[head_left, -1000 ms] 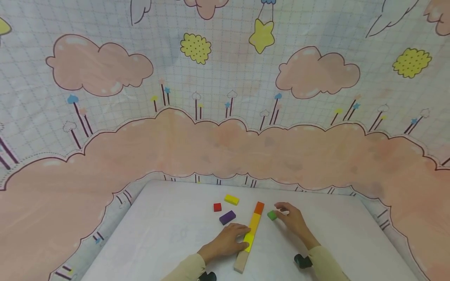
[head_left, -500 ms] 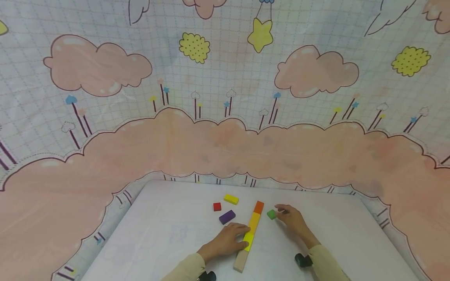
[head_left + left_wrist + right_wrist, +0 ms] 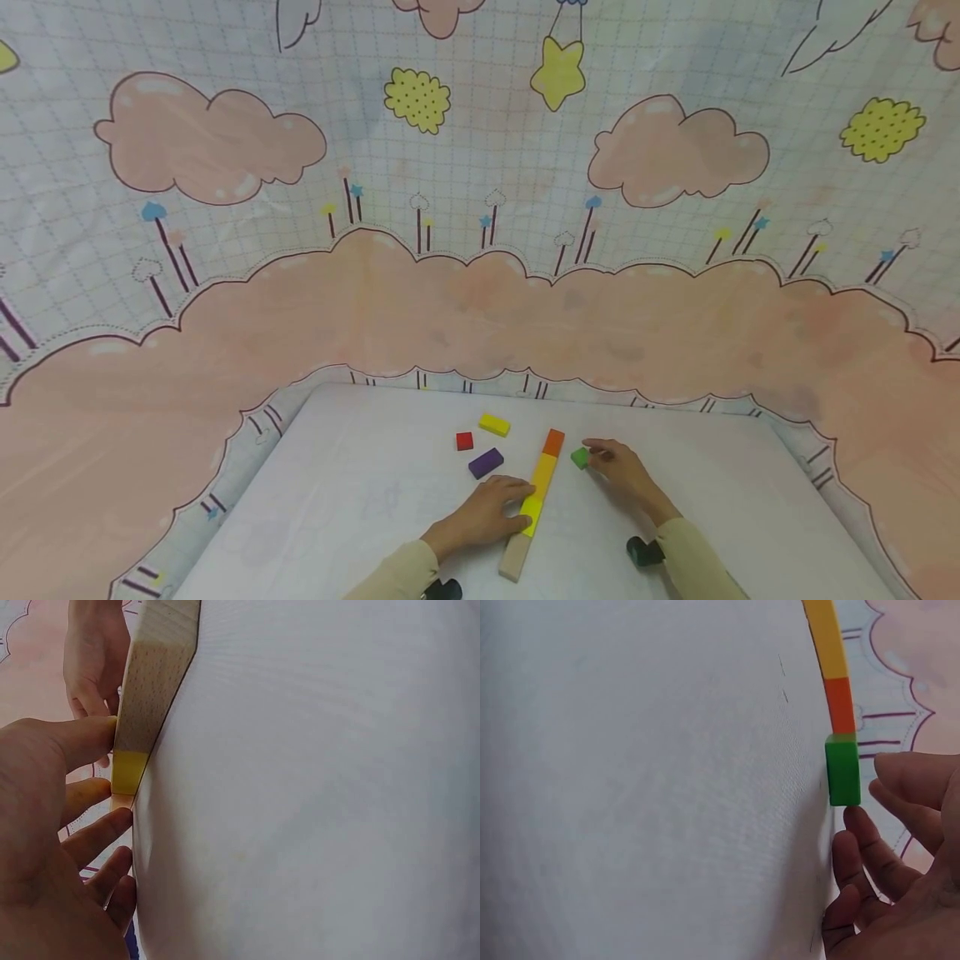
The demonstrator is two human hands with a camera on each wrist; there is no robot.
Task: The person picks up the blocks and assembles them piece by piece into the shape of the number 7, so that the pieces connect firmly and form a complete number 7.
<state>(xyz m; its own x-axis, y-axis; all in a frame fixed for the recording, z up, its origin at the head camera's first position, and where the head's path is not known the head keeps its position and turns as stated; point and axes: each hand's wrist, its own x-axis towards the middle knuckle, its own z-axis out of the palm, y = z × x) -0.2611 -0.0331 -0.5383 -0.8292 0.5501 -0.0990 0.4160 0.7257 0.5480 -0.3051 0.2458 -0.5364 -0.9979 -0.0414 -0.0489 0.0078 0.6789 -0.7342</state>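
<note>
Fingers of right hand spread, loosely bent, just beside green block; contact cannot be told. Left hand: fingers spread, touching yellow pair within straight row. Beyond those fingertips, orange block; behind them, wooden block. Farther out, ahead of left fingers: purple block, red block, loose yellow block, on white desk. Step, likely: left braces row, right positions green. Next move probably calls for light pinch, row undisturbed.
</note>
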